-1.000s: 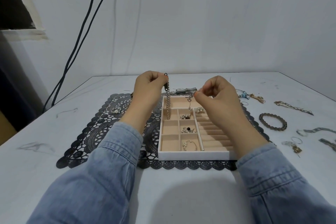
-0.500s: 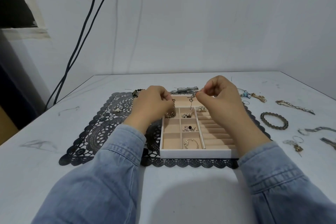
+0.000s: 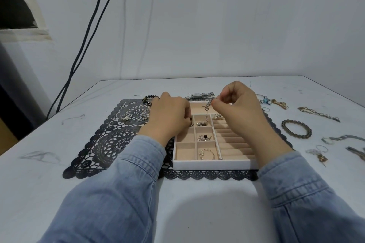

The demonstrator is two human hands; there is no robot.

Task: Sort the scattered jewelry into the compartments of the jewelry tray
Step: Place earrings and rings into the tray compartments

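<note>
Chain point(image 3: 206, 113): pinched at its top by the right hand point(image 3: 237, 104), dangled over the far middle compartment of the jewelry tray point(image 3: 215, 164).
Left hand point(image 3: 169, 116): curled round a bunched bracelet point(image 3: 191, 123) at the tray's far-left compartment.
Done: three middle compartments filled.
Left: beaded bracelet point(image 3: 296, 129) and link chain point(image 3: 318, 114) right of the tray; rings point(image 3: 126, 118) to its left.

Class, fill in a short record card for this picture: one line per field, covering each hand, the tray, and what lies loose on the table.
Left hand: fingers curled over a dark piece, mostly hidden, in a left-column compartment of the tray
Right hand: pinches the end of a thin chain that hangs down into the tray
Tray: white, on a black lace mat; several compartments hold small pieces
Loose on table: beaded bracelet right of the tray; watch behind it
</note>
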